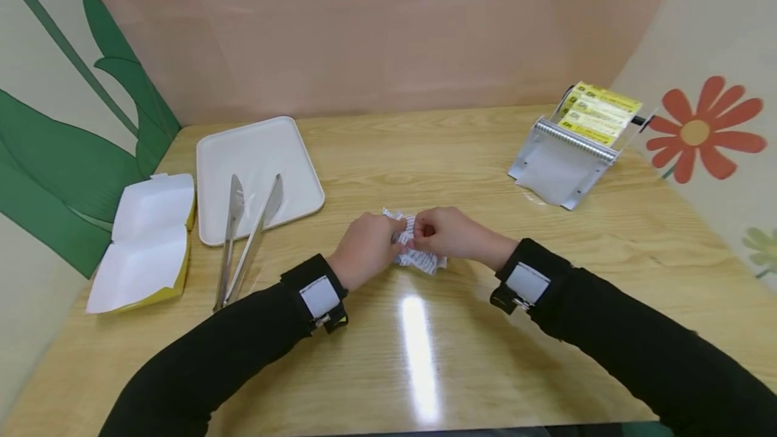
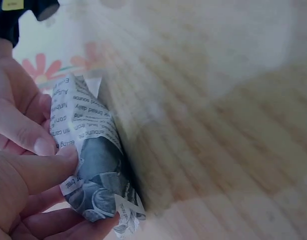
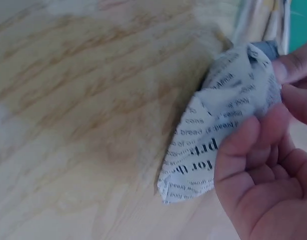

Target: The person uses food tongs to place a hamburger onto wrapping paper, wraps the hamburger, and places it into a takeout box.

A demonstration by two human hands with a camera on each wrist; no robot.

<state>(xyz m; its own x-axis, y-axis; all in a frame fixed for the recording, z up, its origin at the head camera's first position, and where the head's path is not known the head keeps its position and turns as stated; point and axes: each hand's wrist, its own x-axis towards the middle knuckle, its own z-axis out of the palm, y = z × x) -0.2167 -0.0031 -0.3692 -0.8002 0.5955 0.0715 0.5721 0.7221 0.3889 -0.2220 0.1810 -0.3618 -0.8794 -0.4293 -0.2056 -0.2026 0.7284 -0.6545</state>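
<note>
A small bundle (image 1: 419,259) wrapped in newsprint-patterned paper lies on the wooden table, in front of the person. The left hand (image 1: 367,245) grips its left end, thumb on top and fingers round the side. From the right, the right hand (image 1: 452,229) pinches the paper between thumb and curled fingers. Printed text and a dark picture cover the wrapping (image 2: 96,150) in the left wrist view. A folded, pointed end of the paper (image 3: 193,165) shows in the right wrist view. Whatever is inside the wrapping is hidden.
Left of the hands is a white tray (image 1: 261,147), with metal tongs (image 1: 249,241) leaning on its near edge. An opened carton box (image 1: 148,241), white inside and yellow outside, stands farther left. At the back right is a metal dispenser (image 1: 561,164) with a roll of yellow labels (image 1: 597,113).
</note>
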